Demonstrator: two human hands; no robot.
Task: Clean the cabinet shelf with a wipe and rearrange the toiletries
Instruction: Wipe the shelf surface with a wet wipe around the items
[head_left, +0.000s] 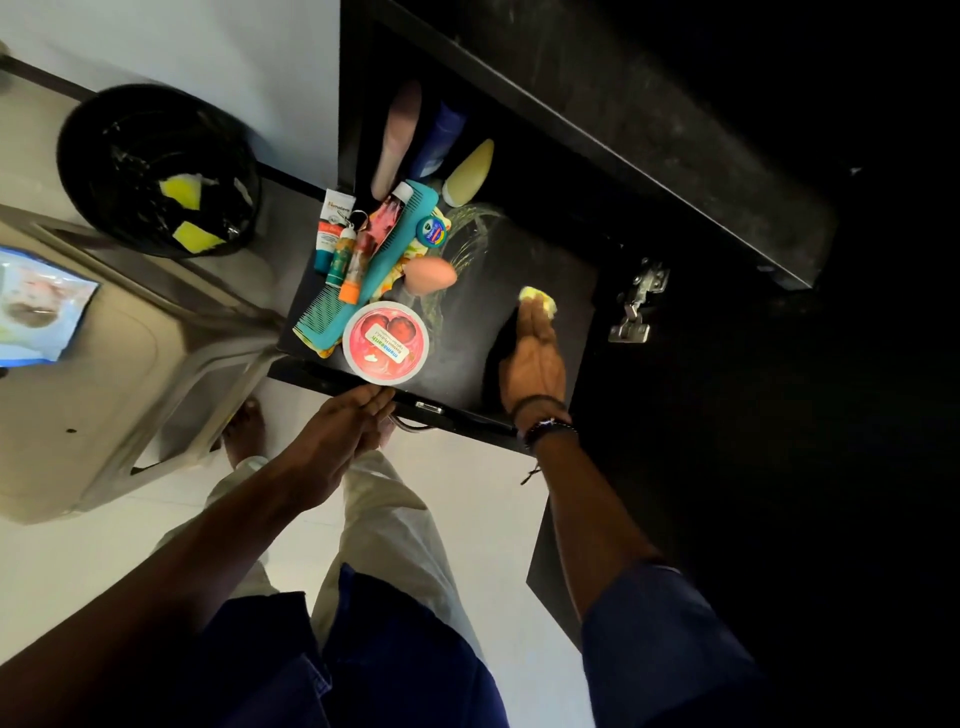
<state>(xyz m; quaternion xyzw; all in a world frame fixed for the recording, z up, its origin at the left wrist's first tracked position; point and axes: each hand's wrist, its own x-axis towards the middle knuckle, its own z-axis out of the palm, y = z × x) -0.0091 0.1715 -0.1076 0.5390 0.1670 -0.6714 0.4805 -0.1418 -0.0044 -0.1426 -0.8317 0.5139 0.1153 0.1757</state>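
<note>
The black cabinet (649, 119) stands open in front of the person, and its dark shelf (498, 332) carries everything that matters here. Off to the left is a beige plastic chair (104, 405) with a blue packet (41, 306) lying on it, and beyond that a black bin (156, 171) with yellow scraps inside.

The toiletries are crowded onto the left half of the shelf. At the back, 3 bottles lean side by side: a pink bottle (400, 135), a blue bottle (441, 137) and a pale yellow bottle (468, 174). A teal comb (332, 312) lies slantwise across the heap, with a white tube (332, 221) and an orange-capped tube (347, 260) just to its left. A round red tub (385, 343) sits at the front edge, touching the comb. A peach sponge (431, 276) and a small blue tin (432, 231) rest near the middle, beside curved wet streaks.

The right hand (532, 364) lies flat on the bare right half, straight fingers pressing a yellow wipe (541, 301) to the shelf near a metal hinge (636, 306). The left hand (353, 421) has its fingers straight and together, touching the shelf's front edge just under the tub and holding nothing.
</note>
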